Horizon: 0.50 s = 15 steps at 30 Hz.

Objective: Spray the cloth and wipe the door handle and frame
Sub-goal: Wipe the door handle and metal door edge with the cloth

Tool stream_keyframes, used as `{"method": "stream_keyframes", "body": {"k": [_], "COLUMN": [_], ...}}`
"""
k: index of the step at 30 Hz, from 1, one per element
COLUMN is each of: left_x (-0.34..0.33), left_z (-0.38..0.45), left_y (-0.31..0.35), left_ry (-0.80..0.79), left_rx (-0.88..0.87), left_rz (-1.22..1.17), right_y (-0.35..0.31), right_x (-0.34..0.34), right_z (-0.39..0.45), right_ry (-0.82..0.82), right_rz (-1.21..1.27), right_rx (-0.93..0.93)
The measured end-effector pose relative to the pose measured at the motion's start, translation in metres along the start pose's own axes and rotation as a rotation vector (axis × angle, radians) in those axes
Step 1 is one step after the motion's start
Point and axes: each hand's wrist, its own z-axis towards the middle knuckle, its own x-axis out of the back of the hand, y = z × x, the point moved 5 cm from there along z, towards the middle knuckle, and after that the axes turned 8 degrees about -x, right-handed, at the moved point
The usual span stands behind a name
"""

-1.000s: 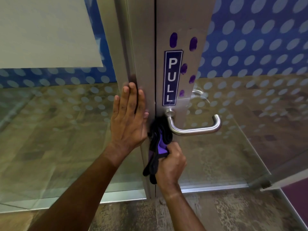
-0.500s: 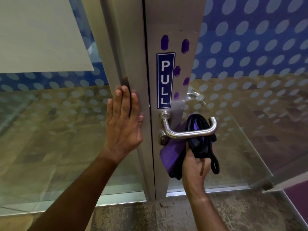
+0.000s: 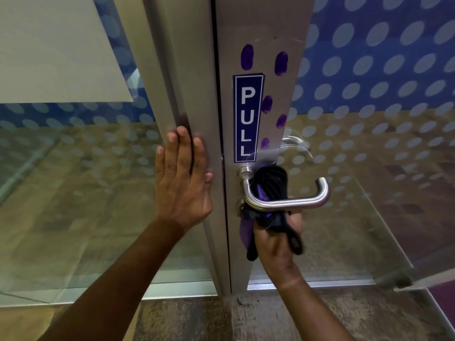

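Fingers (image 3: 293, 212) around cloth (image 3: 269, 183), behind door handle (image 3: 288, 201).

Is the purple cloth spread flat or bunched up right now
Bunched up. The purple and black cloth is wadded in the right hand, pushed up behind the silver metal lever handle, with loose ends hanging below.

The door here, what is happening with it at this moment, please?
A person is cleaning it. The right hand grips a bunched purple and black cloth and pushes it up behind the metal door handle, between the lever and the door. The left hand lies flat, fingers straight, on the metal frame beside the door's edge. Above the handle there is a blue PULL sign. No spray bottle is in view.
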Motion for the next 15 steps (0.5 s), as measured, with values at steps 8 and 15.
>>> {"method": "stream_keyframes", "body": {"k": [8,15], "left_x": [0.002,0.001], "left_z": [0.0,0.001], "left_y": [0.0,-0.001], "left_ry": [-0.019,-0.028], "left_rx": [0.004,0.007], "left_rz": [0.002,0.002], "right_y": [-0.027,0.001], "right_x": [0.007,-0.012], "right_z": [-0.002,-0.013], "right_ry": [0.183,-0.002], "right_rz": [0.25,0.061], "right_rx": [0.208,-0.03]}}
